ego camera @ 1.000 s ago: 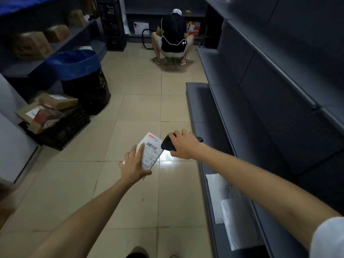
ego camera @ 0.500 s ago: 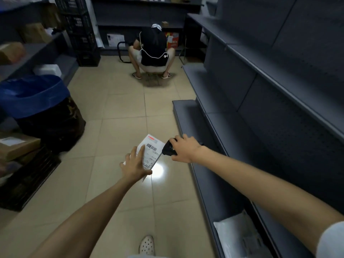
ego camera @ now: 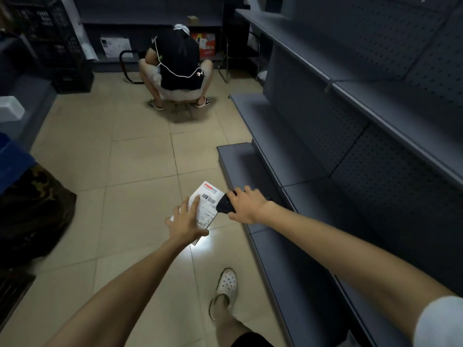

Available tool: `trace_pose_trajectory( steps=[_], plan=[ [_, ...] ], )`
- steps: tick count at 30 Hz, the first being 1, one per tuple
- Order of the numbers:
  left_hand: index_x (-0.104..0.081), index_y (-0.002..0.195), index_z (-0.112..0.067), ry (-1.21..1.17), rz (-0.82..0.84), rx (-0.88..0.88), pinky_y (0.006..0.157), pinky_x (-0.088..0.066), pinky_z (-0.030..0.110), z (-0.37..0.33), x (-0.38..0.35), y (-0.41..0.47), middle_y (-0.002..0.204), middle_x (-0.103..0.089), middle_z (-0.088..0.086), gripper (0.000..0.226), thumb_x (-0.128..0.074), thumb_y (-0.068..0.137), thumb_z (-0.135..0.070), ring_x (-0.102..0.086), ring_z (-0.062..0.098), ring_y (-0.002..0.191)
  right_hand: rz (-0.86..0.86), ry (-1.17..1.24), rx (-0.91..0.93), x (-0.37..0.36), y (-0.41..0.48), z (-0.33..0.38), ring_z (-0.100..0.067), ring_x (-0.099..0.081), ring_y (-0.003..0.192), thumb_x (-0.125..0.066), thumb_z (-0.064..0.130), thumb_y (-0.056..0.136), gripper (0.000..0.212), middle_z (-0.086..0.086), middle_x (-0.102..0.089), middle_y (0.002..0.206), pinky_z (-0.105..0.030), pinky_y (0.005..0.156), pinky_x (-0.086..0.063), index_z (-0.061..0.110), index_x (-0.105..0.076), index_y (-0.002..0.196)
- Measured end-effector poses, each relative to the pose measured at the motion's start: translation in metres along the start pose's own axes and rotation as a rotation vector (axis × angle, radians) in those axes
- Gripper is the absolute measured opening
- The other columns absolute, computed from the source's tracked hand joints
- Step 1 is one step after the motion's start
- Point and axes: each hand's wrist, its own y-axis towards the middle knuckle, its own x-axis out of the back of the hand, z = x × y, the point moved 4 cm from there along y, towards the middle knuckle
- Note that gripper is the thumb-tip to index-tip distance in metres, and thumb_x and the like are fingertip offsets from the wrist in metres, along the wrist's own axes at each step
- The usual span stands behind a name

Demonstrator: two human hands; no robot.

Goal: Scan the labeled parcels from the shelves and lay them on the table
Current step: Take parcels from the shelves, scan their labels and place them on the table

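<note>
Head view: beige tiled floor (ego camera: 140, 156), grey metal shelves (ego camera: 313, 171) on right. Left hand (ego camera: 185, 222) holds flat white labelled parcel (ego camera: 206, 204) mid-air above floor, fingers spread, light grip. Right hand (ego camera: 246, 205) wrapped round black handheld scanner (ego camera: 225, 205), nose near barcode. Light spot falls on floor: misread likely. Light grip: parcel could slip.

Left hand (ego camera: 186, 222) holds a labeled parcel (ego camera: 206, 208); right hand (ego camera: 246, 206) grips a black scanner (ego camera: 225, 204) beside its barcode.
</note>
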Motion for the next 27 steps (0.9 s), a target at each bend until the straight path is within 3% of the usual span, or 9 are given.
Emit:
trace_pose_trajectory(
  steps=[11,20,27],
  plan=[
    [-0.005,0.157,-0.035,0.133,-0.138,-0.049,0.102,-0.032,0.051,-0.025,0.139,0.309,0.161,-0.009,0.000,0.116,-0.079,0.068,-0.047,-0.023,0.030,0.138,-0.065,0.068,-0.048,0.125,0.277,-0.159,-0.041,-0.039,0.131,-0.048,0.044,0.097,0.063,-0.019,-0.041,0.146,-0.051,0.100,-0.040,0.008,-0.032,0.147],
    [-0.012,0.154,-0.034,0.120,-0.004,-0.050,0.099,-0.034,0.052,-0.007,0.137,0.476,0.156,-0.015,-0.003,0.111,-0.080,0.066,-0.046,-0.026,0.030,0.134,0.080,0.122,-0.051,0.122,0.434,-0.213,-0.040,-0.042,0.127,-0.047,0.045,0.097,0.062,-0.018,-0.044,0.143,-0.050,0.097,-0.041,0.009,-0.033,0.146],
    [-0.011,0.156,-0.034,0.109,0.034,-0.159,0.101,-0.035,0.053,-0.005,0.179,0.665,0.160,-0.012,0.000,0.114,-0.081,0.068,-0.047,-0.025,0.031,0.138,0.068,0.201,-0.221,0.176,0.566,-0.278,-0.039,-0.044,0.126,-0.047,0.045,0.097,0.062,-0.019,-0.045,0.143,-0.050,0.098,-0.043,0.009,-0.034,0.145]
  ],
)
